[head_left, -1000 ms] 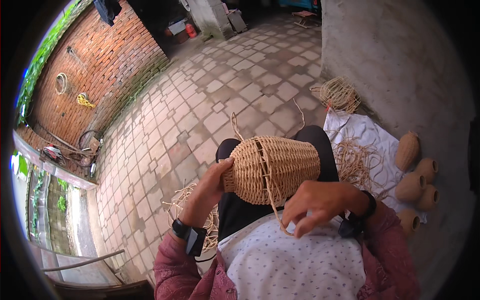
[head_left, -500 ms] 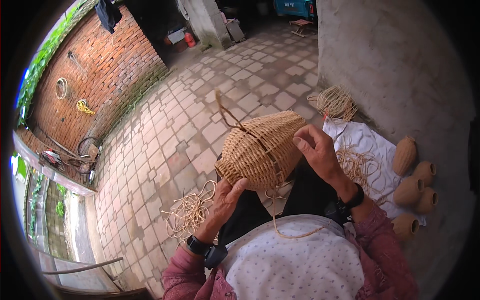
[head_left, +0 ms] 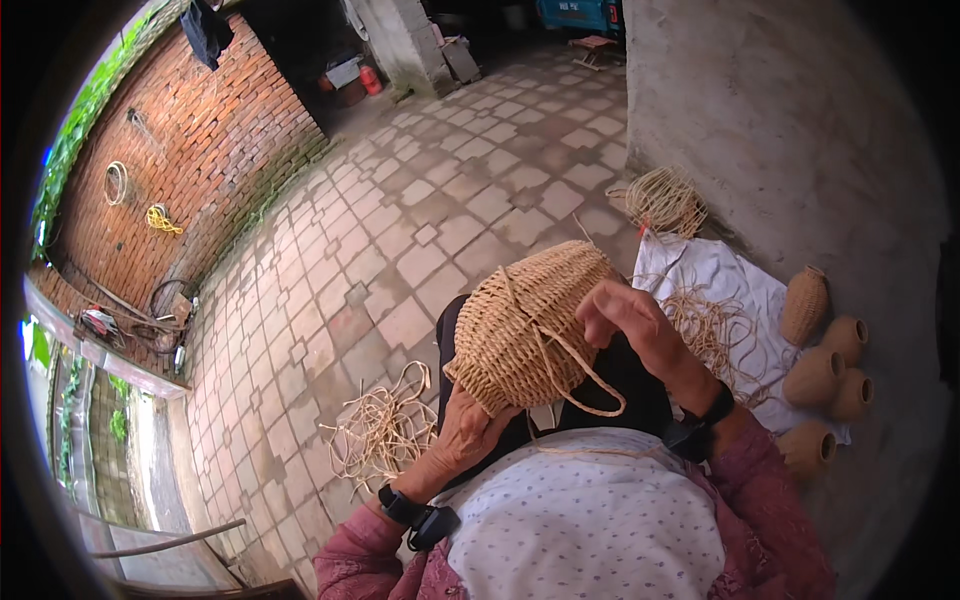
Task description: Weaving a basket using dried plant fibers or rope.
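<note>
We brace a tan, jar-shaped basket of woven cord (head_left: pixel 520 310) between us, left hand (head_left: pixel 470 430) curled under its narrow end, right hand (head_left: pixel 635 325) half-closed alongside, hold unclear, best keeping the loose tan cord loop (head_left: pixel 622 403) between them untwisted.

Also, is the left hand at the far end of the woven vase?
No, the left hand holds the woven vase at its near, rimmed end.

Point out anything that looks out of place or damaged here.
One mildly odd thing: a tangle of loose strands lies straight on the paving at left, while the other tangle is on the white cloth at right. The woven vessel in the left hand shows no damage on its visible side.
</note>
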Action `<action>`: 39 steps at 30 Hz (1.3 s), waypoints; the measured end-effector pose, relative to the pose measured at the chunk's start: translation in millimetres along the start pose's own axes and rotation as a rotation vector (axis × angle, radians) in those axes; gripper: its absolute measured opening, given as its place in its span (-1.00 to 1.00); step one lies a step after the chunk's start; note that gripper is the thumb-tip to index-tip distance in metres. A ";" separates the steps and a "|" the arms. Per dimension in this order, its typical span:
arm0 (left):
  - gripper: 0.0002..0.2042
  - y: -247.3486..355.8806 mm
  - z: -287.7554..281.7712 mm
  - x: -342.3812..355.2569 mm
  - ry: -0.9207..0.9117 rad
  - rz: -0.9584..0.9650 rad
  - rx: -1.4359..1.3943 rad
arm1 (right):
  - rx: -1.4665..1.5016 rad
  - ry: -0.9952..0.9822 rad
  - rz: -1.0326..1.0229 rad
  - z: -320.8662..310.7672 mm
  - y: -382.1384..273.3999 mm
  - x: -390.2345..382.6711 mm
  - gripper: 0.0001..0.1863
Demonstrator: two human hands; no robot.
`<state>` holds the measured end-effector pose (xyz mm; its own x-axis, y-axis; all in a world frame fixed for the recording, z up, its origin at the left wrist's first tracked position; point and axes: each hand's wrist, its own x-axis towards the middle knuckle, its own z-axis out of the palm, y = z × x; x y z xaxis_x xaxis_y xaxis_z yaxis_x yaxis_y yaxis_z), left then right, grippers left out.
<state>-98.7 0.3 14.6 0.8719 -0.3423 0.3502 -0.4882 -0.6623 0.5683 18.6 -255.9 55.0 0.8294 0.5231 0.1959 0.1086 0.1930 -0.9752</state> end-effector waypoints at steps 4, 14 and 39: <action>-0.66 -4.4 5.2 -7.3 -0.057 0.101 0.128 | -0.177 -0.207 0.156 0.8 -4.9 -11.2 -0.67; -0.52 -12.3 13.3 -12.0 -0.190 0.153 0.382 | -0.867 -0.157 -0.081 21.9 -8.1 -36.5 -0.69; -0.51 -5.3 26.0 6.8 -0.121 0.011 0.346 | -1.347 0.680 0.458 -195.2 149.5 -113.4 -0.84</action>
<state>-89.1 -15.8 -5.3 0.8748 -0.4134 0.2526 -0.4742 -0.8372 0.2724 47.7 -448.5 -133.2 0.9684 -0.1996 0.1498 -0.1297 -0.9153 -0.3813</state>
